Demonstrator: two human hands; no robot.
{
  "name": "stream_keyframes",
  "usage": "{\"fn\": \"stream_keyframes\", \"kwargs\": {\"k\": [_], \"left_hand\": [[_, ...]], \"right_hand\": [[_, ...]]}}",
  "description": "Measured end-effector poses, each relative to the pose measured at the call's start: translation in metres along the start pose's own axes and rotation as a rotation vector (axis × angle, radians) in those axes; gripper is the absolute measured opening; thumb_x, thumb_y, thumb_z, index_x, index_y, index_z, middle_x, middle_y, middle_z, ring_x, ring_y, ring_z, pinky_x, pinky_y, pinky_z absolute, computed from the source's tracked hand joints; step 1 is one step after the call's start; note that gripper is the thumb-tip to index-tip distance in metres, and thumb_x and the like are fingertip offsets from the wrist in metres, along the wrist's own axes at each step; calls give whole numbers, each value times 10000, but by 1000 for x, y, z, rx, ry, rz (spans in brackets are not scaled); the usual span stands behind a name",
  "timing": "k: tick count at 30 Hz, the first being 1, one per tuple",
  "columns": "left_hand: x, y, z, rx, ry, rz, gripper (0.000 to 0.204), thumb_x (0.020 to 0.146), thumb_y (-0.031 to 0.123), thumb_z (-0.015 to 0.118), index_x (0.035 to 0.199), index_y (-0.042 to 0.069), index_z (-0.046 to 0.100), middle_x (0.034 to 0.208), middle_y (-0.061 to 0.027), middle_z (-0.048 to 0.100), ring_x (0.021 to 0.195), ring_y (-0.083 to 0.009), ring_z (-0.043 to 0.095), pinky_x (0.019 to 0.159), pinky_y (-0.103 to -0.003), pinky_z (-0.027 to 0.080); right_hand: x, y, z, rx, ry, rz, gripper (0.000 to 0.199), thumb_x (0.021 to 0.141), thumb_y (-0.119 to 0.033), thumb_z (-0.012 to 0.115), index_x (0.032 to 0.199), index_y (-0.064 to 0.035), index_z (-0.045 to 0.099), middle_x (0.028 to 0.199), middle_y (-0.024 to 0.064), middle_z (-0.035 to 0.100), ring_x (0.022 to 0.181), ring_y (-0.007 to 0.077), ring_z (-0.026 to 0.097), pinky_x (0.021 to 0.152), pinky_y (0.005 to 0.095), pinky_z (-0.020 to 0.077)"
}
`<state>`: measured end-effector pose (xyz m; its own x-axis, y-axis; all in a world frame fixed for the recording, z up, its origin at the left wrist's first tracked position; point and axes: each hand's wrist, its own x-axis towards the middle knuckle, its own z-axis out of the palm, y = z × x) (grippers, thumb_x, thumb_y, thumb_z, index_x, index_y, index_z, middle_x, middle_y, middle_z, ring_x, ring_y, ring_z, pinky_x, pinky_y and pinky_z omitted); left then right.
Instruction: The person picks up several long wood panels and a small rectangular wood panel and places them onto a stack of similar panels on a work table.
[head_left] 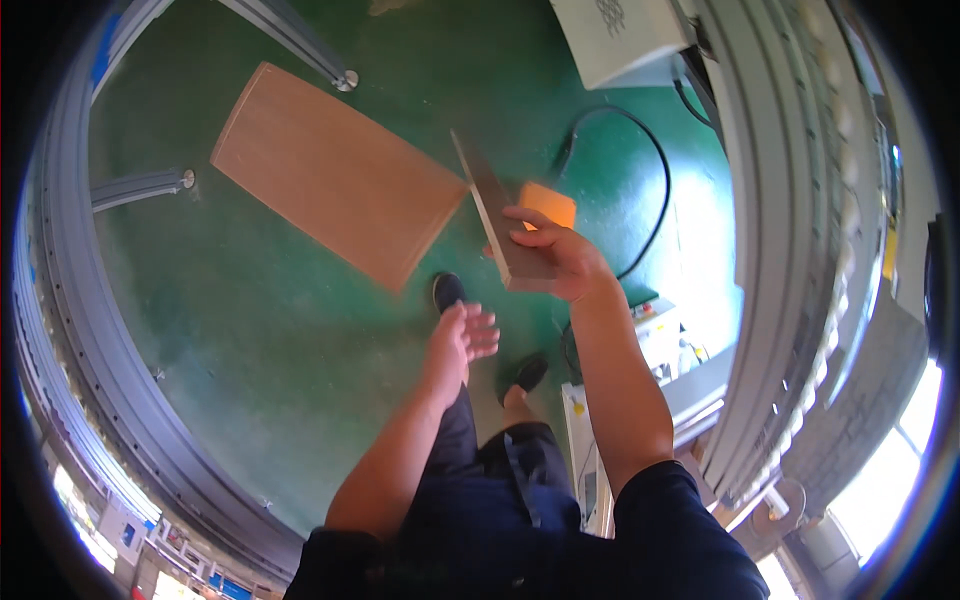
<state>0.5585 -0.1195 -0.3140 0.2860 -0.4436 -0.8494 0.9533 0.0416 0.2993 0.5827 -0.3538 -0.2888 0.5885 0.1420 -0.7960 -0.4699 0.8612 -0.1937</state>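
Observation:
My right hand (pixel 565 255) grips the near end of a flat brown board (pixel 495 215), tilted up on edge so its pale narrow side shows. The fingers lie on the board's right face. Lower and to the left, my left hand (pixel 464 340) is held out with its fingers apart and nothing in it. Beyond it, a large rectangular brown panel (pixel 335 175) lies at a slant, its right corner close to the board; whether they touch I cannot tell. An orange object (pixel 547 203) shows partly behind the board and my right hand.
A black cable (pixel 665 170) curves across the green floor (pixel 270 370) at right. Metal frame legs (pixel 140 188) stand at upper left. A pale box-shaped cabinet (pixel 625 40) is at upper right. Long metal rails (pixel 780 250) run along the right side. My shoes (pixel 449 290) are on the floor below.

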Motion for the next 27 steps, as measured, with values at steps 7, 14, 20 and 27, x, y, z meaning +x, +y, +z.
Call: {"fn": "stream_keyframes", "kwargs": {"k": [7, 14, 20, 27], "left_hand": [[-32, 32, 63, -185, -390, -145, 465, 981, 404, 490, 1177, -10, 569, 1041, -124, 653, 941, -228, 645, 814, -341, 528], [-172, -28, 105, -76, -529, -78, 256, 953, 218, 535, 1047, -11, 601, 976, -166, 673, 846, -277, 678, 724, -378, 561], [-299, -69, 108, 82, -405, 163, 285, 892, 76, 530, 1167, 17, 488, 1068, -141, 597, 844, -284, 666, 847, -462, 551], [-429, -143, 109, 222, -469, 411, 342, 868, 99, 514, 1197, 20, 466, 1041, -109, 563, 746, -203, 621, 658, -337, 555]], "right_hand": [[-149, 72, 54, -162, 67, -114, 452, 956, -186, 574, 1366, -56, 434, 1242, 122, 544, 1130, 259, 558, 883, 424, 496], [-308, 144, 47, 194, -62, -157, 730, 995, -598, 205, 1383, -25, 438, 1331, 140, 505, 1238, 258, 439, 1047, 383, 308], [-456, 223, 22, 474, -263, -747, 813, 956, -671, 198, 1529, -94, 190, 1540, 196, 273, 1389, 378, 281, 1164, 474, 180], [-566, 292, 25, 492, -615, -931, 811, 940, -681, 261, 1533, -133, 188, 1563, 193, 211, 1396, 380, 280, 1169, 495, 197]]}}
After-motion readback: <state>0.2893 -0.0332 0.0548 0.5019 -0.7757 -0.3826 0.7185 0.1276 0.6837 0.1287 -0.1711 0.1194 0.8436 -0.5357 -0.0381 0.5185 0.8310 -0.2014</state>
